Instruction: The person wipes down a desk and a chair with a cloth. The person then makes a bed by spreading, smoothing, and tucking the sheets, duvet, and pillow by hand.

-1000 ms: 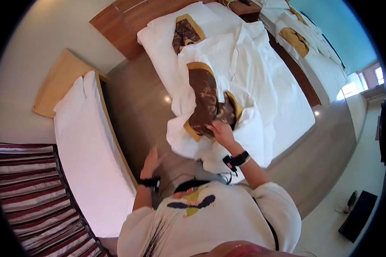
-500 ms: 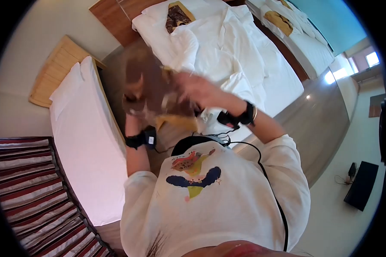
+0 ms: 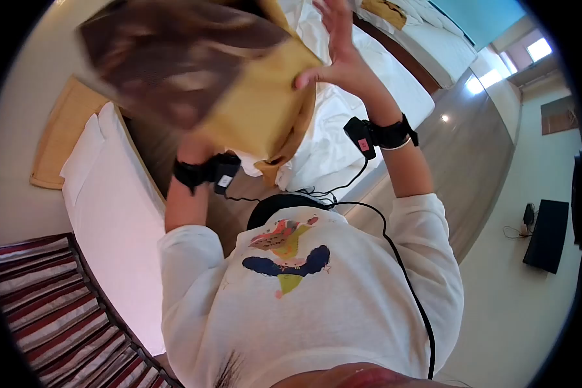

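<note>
A brown patterned cloth with a gold border (image 3: pixel 168 58) is lifted high in front of me, blurred by motion. My left hand (image 3: pixel 197 145) is mostly behind the cloth's lower edge, its fingers hidden. At the right edge of the gold border, my right hand (image 3: pixel 343 64) has its fingers spread, with the thumb beside the cloth. Black straps with small devices sit on both wrists. Behind the cloth lies the bed with rumpled white bedding (image 3: pixel 343 136).
A narrow bed with a white sheet (image 3: pixel 116 226) stands at the left, above a striped curtain (image 3: pixel 64 304). Another bed (image 3: pixel 427 45) is at the upper right. A cable (image 3: pixel 401 258) runs down my shirt. A dark wall-side panel (image 3: pixel 546 236) is at the right.
The brown and gold cloth has come off the middle bed and risen toward the upper left. My right hand, earlier on the cloth, has moved up and its fingers have spread.
</note>
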Demonstrator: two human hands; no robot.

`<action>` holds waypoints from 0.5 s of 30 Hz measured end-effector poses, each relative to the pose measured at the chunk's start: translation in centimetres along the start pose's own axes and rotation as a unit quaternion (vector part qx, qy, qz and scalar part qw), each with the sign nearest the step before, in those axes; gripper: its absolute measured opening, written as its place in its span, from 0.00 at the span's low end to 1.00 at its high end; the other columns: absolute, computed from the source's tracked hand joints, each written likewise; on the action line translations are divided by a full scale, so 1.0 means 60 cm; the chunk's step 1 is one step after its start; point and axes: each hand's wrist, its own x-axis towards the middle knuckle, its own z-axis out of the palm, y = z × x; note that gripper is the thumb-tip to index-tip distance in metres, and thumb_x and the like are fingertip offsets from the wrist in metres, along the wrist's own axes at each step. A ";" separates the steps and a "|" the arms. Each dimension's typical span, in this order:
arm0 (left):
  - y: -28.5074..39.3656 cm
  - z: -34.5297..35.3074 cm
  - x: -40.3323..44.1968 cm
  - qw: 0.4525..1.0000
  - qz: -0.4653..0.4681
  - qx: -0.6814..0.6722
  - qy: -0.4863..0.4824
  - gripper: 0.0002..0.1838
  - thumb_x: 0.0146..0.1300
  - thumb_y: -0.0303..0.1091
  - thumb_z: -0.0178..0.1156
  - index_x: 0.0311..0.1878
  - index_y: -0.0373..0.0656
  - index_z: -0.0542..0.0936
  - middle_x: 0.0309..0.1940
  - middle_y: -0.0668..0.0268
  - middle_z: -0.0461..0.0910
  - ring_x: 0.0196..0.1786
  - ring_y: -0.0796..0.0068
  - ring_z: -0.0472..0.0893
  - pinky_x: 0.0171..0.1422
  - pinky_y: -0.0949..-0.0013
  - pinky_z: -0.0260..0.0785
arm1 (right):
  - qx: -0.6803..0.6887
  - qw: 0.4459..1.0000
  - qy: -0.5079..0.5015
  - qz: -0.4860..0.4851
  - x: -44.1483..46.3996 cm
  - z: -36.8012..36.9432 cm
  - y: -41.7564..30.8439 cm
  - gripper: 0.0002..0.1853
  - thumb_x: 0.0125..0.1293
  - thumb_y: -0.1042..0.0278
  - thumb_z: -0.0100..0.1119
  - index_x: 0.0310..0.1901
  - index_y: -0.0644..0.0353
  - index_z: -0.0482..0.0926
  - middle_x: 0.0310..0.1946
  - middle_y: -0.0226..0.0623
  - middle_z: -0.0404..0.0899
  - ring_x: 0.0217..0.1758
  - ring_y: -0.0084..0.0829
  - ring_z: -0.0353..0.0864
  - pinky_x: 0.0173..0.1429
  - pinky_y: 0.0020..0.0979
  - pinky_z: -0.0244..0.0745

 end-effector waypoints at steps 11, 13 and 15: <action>-0.104 -0.019 0.062 0.988 -0.134 0.063 -0.054 0.34 0.47 0.33 0.59 0.54 0.39 0.51 0.51 0.54 0.57 0.52 0.68 0.63 0.52 0.68 0.59 | 0.019 0.930 0.111 0.351 -0.143 -0.133 0.066 0.21 0.45 0.83 0.49 0.46 0.62 0.68 0.40 0.29 0.71 0.44 0.22 0.67 0.50 0.24 0.62; -0.158 -0.069 0.028 0.969 -0.199 0.142 -0.017 0.33 0.48 0.33 0.59 0.54 0.39 0.52 0.51 0.54 0.58 0.52 0.68 0.64 0.52 0.68 0.59 | -0.188 0.904 0.147 0.354 -0.160 -0.228 0.084 0.18 0.43 0.84 0.42 0.39 0.62 0.73 0.33 0.32 0.74 0.35 0.23 0.71 0.40 0.23 0.67; -0.233 -0.160 -0.035 0.933 -0.291 0.205 0.054 0.20 0.55 0.37 0.51 0.48 0.41 0.60 0.44 0.63 0.63 0.43 0.75 0.67 0.46 0.73 0.61 | -0.204 0.831 0.217 0.471 -0.197 -0.353 0.145 0.18 0.46 0.83 0.37 0.39 0.64 0.73 0.29 0.34 0.74 0.32 0.24 0.72 0.37 0.23 0.67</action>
